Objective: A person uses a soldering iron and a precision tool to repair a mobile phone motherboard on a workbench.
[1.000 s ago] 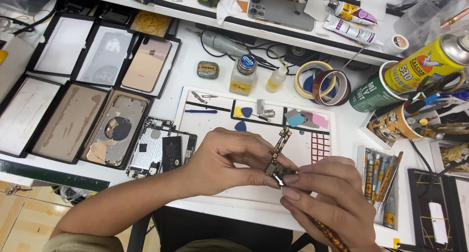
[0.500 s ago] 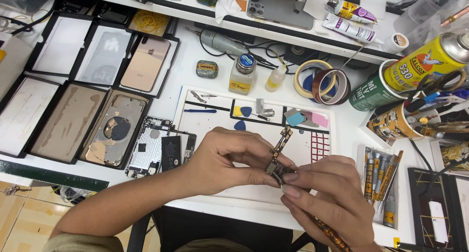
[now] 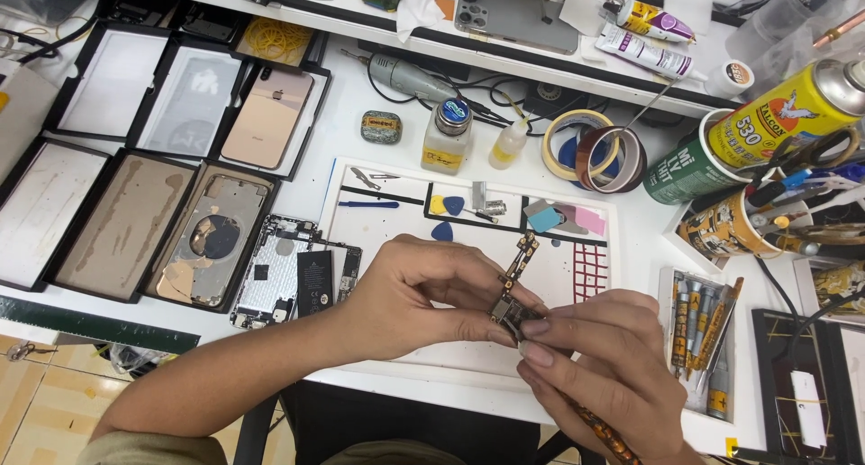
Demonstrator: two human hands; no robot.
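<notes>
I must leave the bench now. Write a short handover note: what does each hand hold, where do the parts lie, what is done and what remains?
Left hand: pinches the small circuit board above the white work mat.
Right hand: touches the board's lower end and holds a patterned tool.
Parts: opened phone body lies left of the mat; screwdriver tray lies right.
Done: board is out of the phone.
Left: board is not yet put down or refitted.

left hand (image 3: 414, 294) curled, fingertips pinched; right hand (image 3: 604, 366) fingers bent, meeting it at centre
</notes>
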